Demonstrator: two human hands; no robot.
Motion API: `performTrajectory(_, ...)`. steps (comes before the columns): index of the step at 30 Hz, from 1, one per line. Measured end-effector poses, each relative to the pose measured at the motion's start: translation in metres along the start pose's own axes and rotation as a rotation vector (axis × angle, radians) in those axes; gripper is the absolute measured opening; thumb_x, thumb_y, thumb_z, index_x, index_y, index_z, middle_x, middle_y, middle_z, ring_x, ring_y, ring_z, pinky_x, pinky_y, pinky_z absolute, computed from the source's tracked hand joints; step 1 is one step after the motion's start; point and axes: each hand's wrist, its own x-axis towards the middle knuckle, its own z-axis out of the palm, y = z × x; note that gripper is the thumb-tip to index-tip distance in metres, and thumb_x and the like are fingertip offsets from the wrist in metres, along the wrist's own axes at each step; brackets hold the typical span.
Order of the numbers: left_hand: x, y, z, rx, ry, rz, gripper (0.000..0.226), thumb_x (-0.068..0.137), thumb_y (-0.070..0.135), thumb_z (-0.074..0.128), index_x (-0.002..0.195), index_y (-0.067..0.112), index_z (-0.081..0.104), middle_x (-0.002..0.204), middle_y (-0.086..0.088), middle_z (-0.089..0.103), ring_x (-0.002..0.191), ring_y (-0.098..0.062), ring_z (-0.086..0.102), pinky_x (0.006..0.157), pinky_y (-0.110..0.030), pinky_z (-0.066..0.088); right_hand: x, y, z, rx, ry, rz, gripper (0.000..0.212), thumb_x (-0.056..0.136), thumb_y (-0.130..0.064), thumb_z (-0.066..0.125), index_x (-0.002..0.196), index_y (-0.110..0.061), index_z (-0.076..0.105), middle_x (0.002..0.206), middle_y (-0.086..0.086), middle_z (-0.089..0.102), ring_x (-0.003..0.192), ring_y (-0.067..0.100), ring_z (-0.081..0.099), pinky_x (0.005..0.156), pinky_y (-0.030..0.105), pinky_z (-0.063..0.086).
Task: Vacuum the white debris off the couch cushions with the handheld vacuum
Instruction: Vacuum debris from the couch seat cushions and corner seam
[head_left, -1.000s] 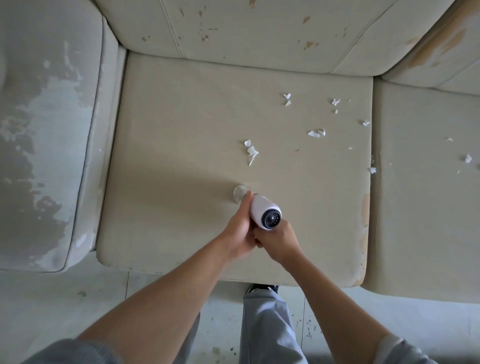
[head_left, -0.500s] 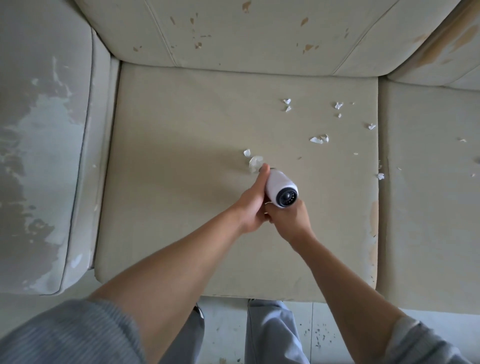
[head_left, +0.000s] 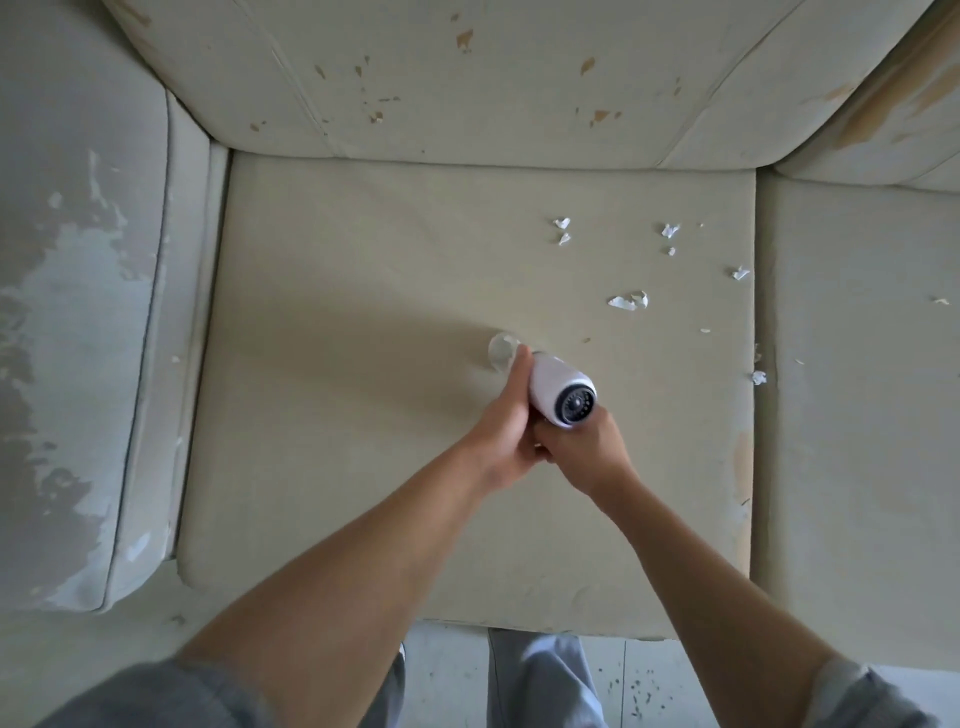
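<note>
A white handheld vacuum (head_left: 558, 391) with a dark round rear grille points away from me, its clear nozzle (head_left: 501, 349) pressed on the beige seat cushion (head_left: 337, 415). My left hand (head_left: 506, 426) grips the vacuum's left side, with a finger stretched along the body. My right hand (head_left: 584, 452) holds it from below and behind. White debris scraps lie beyond and to the right: a larger piece (head_left: 628, 300), two bits (head_left: 562, 229) farther back, more (head_left: 670, 231) near the cushion's right edge, and one (head_left: 759, 378) in the seam.
A worn, peeling armrest (head_left: 78, 312) bounds the cushion on the left. Back cushions (head_left: 467, 78) with flaking spots rise behind. A second seat cushion (head_left: 857, 389) on the right carries a few small scraps. Tiled floor and my grey trouser legs (head_left: 540, 675) are below.
The vacuum moved forward over the cluster of scraps in front of its nozzle, and those scraps are gone from the cushion. Both hands kept their hold.
</note>
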Motion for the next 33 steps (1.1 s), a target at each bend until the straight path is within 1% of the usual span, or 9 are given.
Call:
performTrajectory(3, -0.001, -0.013, 0.034, 0.027, 0.017, -0.073, 0.085, 0.083, 0.084, 0.041, 0.129, 0.016, 0.064, 0.122, -0.009, 0.072, 0.117, -0.025, 0.067, 0.107, -0.044, 0.046, -0.008, 0.020, -0.029, 0.049, 0.036, 0.050, 0.028, 0.059, -0.022, 0.064, 0.083, -0.010, 0.069, 0.083, 0.018, 0.074, 0.083, 0.043, 0.070, 0.070, 0.060, 0.058)
performTrajectory(6, 0.006, -0.013, 0.073, 0.061, -0.004, -0.092, 0.077, 0.086, 0.080, 0.044, 0.125, 0.018, 0.067, 0.112, -0.004, 0.075, 0.105, -0.020, 0.070, 0.092, -0.035, 0.054, -0.009, 0.025, -0.061, 0.107, 0.116, 0.054, 0.020, 0.062, -0.018, 0.065, 0.082, -0.017, 0.070, 0.081, 0.013, 0.076, 0.081, 0.038, 0.072, 0.071, 0.060, 0.058)
performTrajectory(10, 0.021, 0.004, 0.120, 0.148, -0.006, -0.048, 0.072, 0.085, 0.072, 0.054, 0.129, 0.016, 0.066, 0.129, -0.012, 0.069, 0.106, -0.020, 0.065, 0.087, -0.033, 0.047, 0.008, 0.011, -0.101, 0.191, 0.208, 0.014, 0.015, 0.076, -0.008, 0.064, 0.081, -0.021, 0.068, 0.078, 0.006, 0.074, 0.076, 0.027, 0.072, 0.060, 0.039, 0.057)
performTrajectory(14, 0.044, 0.025, 0.141, 0.147, 0.028, -0.044, 0.067, 0.089, 0.069, 0.051, 0.127, 0.016, 0.067, 0.120, -0.007, 0.073, 0.101, -0.019, 0.069, 0.078, -0.029, 0.053, 0.040, -0.003, -0.117, 0.212, 0.196, 0.010, 0.007, 0.076, -0.014, 0.066, 0.079, -0.018, 0.071, 0.073, 0.004, 0.075, 0.071, 0.022, 0.072, 0.054, 0.028, 0.047)
performTrajectory(19, 0.046, 0.028, 0.125, 0.131, 0.060, -0.073, 0.061, 0.091, 0.065, 0.047, 0.123, 0.017, 0.068, 0.102, -0.004, 0.072, 0.089, -0.016, 0.068, 0.067, -0.026, 0.051, 0.049, 0.004, -0.103, 0.201, 0.117, 0.034, 0.015, 0.064, -0.020, 0.066, 0.078, -0.018, 0.072, 0.077, 0.005, 0.077, 0.078, 0.026, 0.075, 0.068, 0.046, 0.062)
performTrajectory(21, 0.043, 0.025, 0.112, 0.109, 0.050, -0.094, 0.068, 0.092, 0.065, 0.043, 0.131, 0.013, 0.065, 0.109, -0.006, 0.072, 0.097, -0.018, 0.067, 0.075, -0.030, 0.051, 0.046, 0.005, -0.099, 0.186, 0.063, 0.032, 0.016, 0.064, -0.018, 0.064, 0.077, -0.017, 0.072, 0.077, 0.007, 0.077, 0.077, 0.027, 0.074, 0.069, 0.043, 0.062)
performTrajectory(24, 0.038, 0.029, 0.100, 0.097, 0.033, -0.095, 0.066, 0.095, 0.063, 0.042, 0.133, 0.014, 0.063, 0.115, -0.007, 0.072, 0.103, -0.019, 0.067, 0.085, -0.032, 0.052, 0.042, -0.002, -0.096, 0.161, 0.008, 0.044, 0.013, 0.071, -0.013, 0.063, 0.081, -0.015, 0.071, 0.079, 0.008, 0.076, 0.071, 0.024, 0.070, 0.056, 0.032, 0.049)
performTrajectory(28, 0.038, 0.040, 0.103, 0.068, 0.058, -0.023, 0.063, 0.096, 0.061, 0.041, 0.130, 0.013, 0.065, 0.109, -0.006, 0.075, 0.098, -0.018, 0.070, 0.080, -0.030, 0.054, 0.048, -0.021, -0.097, 0.138, -0.016, 0.010, 0.007, 0.076, -0.009, 0.063, 0.077, -0.015, 0.067, 0.069, -0.001, 0.068, 0.063, 0.018, 0.061, 0.053, 0.028, 0.044)
performTrajectory(33, 0.055, 0.074, 0.087, -0.009, 0.083, 0.066, 0.065, 0.095, 0.064, 0.040, 0.129, 0.014, 0.065, 0.111, -0.005, 0.072, 0.096, -0.018, 0.068, 0.079, -0.030, 0.051, 0.081, -0.056, -0.083, 0.041, 0.012, -0.091, 0.015, 0.068, -0.020, 0.067, 0.082, -0.015, 0.071, 0.078, 0.004, 0.076, 0.076, 0.022, 0.073, 0.070, 0.044, 0.062)
